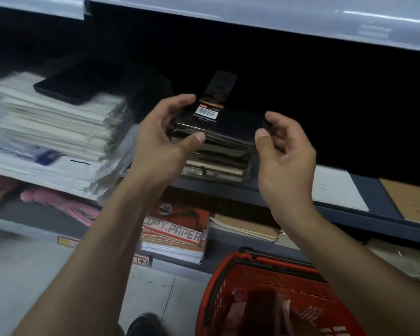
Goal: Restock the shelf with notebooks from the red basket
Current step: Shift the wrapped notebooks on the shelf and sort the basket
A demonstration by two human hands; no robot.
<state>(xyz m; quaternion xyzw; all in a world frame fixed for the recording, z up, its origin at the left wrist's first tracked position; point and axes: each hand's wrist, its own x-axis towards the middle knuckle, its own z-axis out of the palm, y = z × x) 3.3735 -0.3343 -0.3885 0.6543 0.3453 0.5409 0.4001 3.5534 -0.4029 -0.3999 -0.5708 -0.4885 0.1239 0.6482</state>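
Item, nearest the lens: a dark shoe tip [141, 324] is showing at the bottom edge on the grey floor, and just to its right a red basket [233, 282] is sitting on the floor, its mesh wall and black handle facing up; something reddish and blurred is lying inside it, too smeared to identify.

Item: two bare forearms are reaching up from the lower corners toward the shelf [364, 214].

Item: the left hand [160, 139] is gripping the left end of the top notebook [228, 122], fingers curling over its far edge and thumb pressing its near edge. The right hand [286, 151] is pinching the same notebook's right end between thumb and curled fingers.

Item: that notebook, black with a white barcode label, is lying flat on top of a stack of dark notebooks [218, 161], which is resting on the shelf's front lip.

Item, left of the stack: a tall pile of white wrapped paper goods [54, 127] is carrying a black flat object [66, 88] on top.

Item, lower tier: a red ream marked COPY PAPER [177, 229] is standing beneath the stack, with pink folded material [58, 202] to its left and brown card sheets [245, 229] to its right.
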